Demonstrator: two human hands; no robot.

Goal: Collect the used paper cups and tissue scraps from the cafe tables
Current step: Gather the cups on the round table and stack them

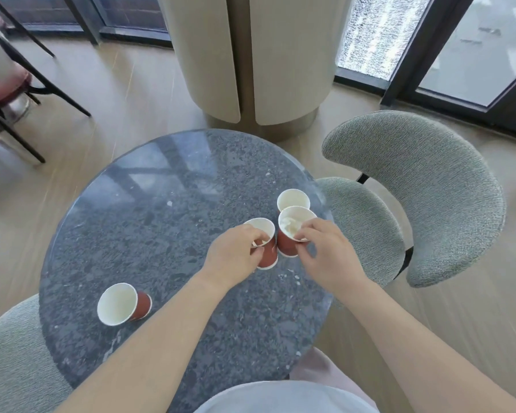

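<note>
The round bench (pixel 167 222) of dark speckled stone fills the middle of my view, its polished top mirroring the window frames. Beyond its far edge stands a broad cream column (pixel 283 55) on the pale wood floor. A grey-green upholstered chair (pixel 423 174) with a curved back is drawn up at the bench's right side, and a second chair (pixel 15 362) in the same fabric shows at the lower left, partly under the bench's edge. Both my bare forearms reach in from below toward the right half of the bench. My left grip (pixel 236 254) is curled over the near rim of a red paper cup (pixel 268 254), fingers inside the white lining and thumb outside. My right grip (pixel 328 251) pinches the near rim of a second red cup (pixel 285 244), which touches the first one on its right. I cannot tell whether either cup's base rests on the bench. Just behind the second cup, near the bench's right edge, a third cup (pixel 293 199) stands upright. A fourth cup (pixel 119 304) lies on its side well apart at the near left, its mouth turned toward me. A crumpled white tissue scrap (pixel 291 225) sits inside the cup that my right grip pinches. A few tiny white bits (pixel 286 277) lie on the bench between my wrists.
</note>
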